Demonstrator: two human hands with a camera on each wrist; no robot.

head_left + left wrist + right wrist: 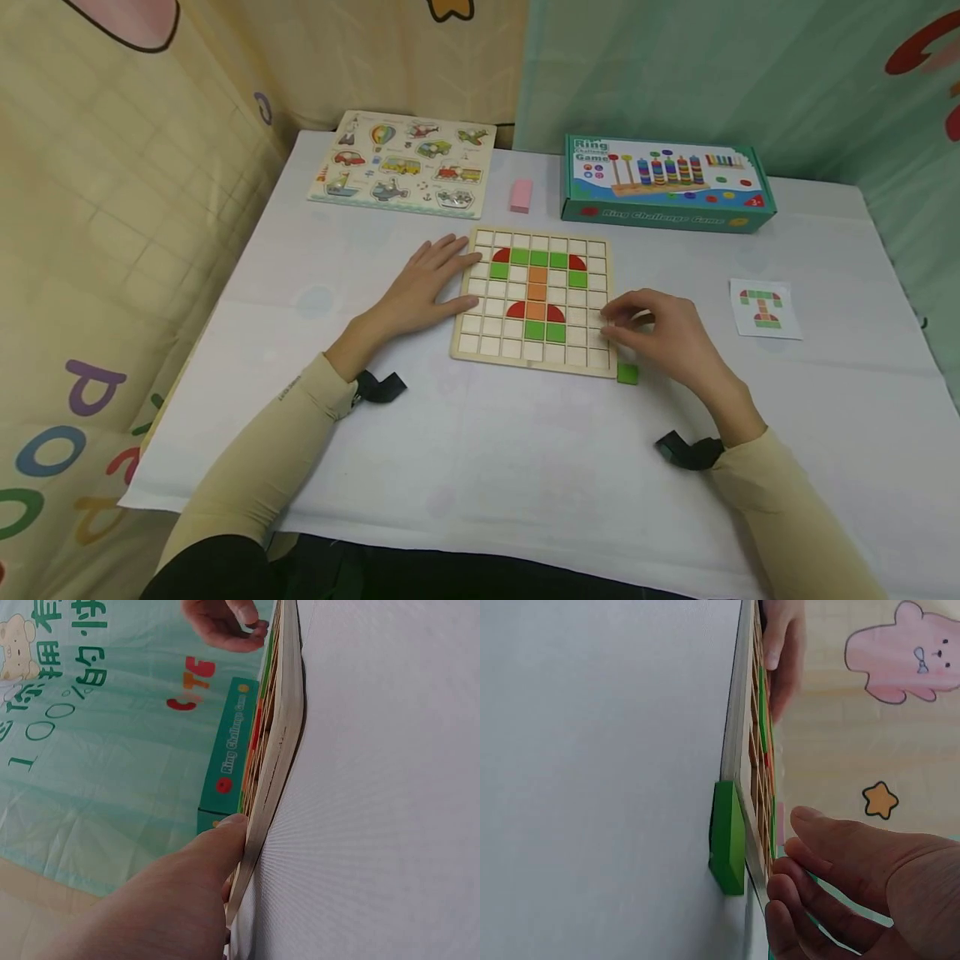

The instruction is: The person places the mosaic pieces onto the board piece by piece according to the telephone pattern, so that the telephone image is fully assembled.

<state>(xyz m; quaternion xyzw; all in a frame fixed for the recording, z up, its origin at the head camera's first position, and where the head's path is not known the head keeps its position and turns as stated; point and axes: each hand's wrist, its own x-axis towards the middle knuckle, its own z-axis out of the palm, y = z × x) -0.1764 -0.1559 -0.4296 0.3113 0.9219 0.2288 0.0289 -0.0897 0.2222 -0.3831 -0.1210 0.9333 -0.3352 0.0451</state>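
Note:
A wooden grid board (491,346) lies flat on the table. In it are several green square tiles (539,257), three orange square tiles (537,292) and several red quarter-round tiles (516,310). My left hand (420,287) rests at the board's left edge with fingers spread, thumb and fingertips over the rim. At the right edge is my right hand (663,333), its fingers loosely bent and nothing visible between them. A loose green square block (627,374) lies by the board's lower right corner, just below the right hand; the right wrist view shows this green block (727,838) against the rim.
A small pattern card (766,309) lies to the right. Along the back are a vehicle picture puzzle (360,196), a pink block (521,196) and a green Ring Challenge Game box (667,215). Curtains hang close behind the white-covered table (487,467).

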